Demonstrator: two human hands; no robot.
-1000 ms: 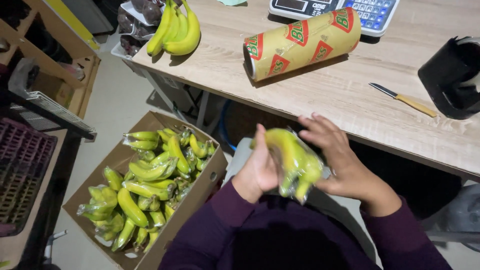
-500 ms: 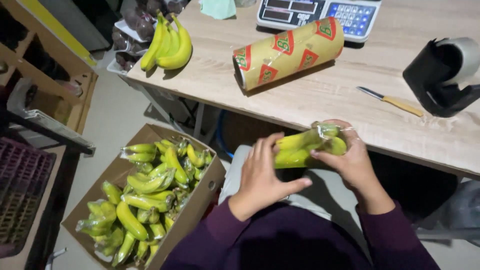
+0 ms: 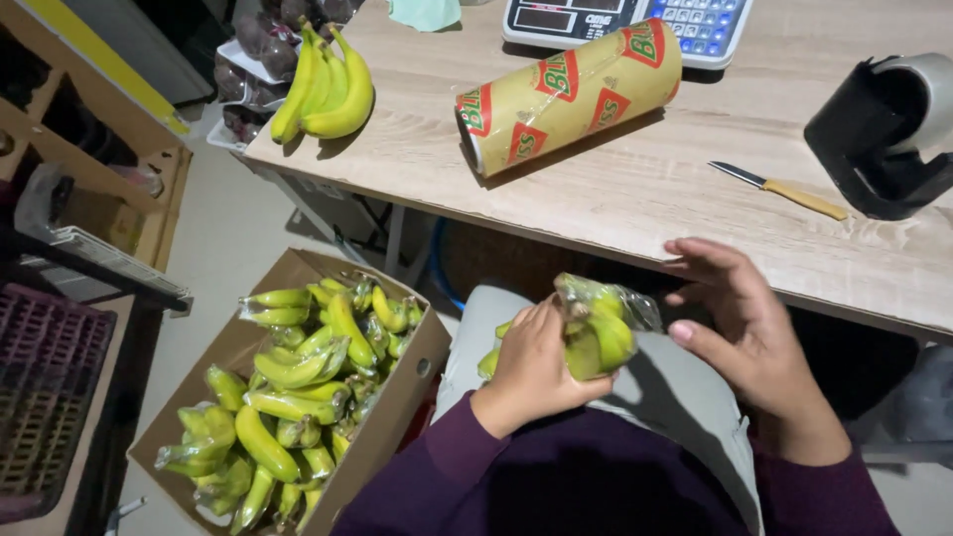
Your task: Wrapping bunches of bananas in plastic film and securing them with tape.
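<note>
My left hand (image 3: 534, 365) grips a bunch of green-yellow bananas wrapped in clear film (image 3: 594, 326), held over my lap below the table edge. Beside the bunch, my right hand (image 3: 747, 323) is spread with fingers apart, a fingertip close to the film. A roll of cling film (image 3: 568, 94) in a yellow and red sleeve lies on the wooden table (image 3: 635, 189). To my left on the floor, a cardboard box (image 3: 248, 342) holds several wrapped banana bunches (image 3: 298, 397).
An unwrapped banana bunch (image 3: 326, 87) lies at the table's left end. A small knife (image 3: 784, 191) with a yellow handle, a black tape dispenser (image 3: 888, 134) and a weighing scale (image 3: 635, 22) sit on the table. A purple crate (image 3: 45, 397) stands at far left.
The wrapped bunch has been lowered toward my lap and turned. My right hand has let go of it and spread beside it; my left hand keeps its grip.
</note>
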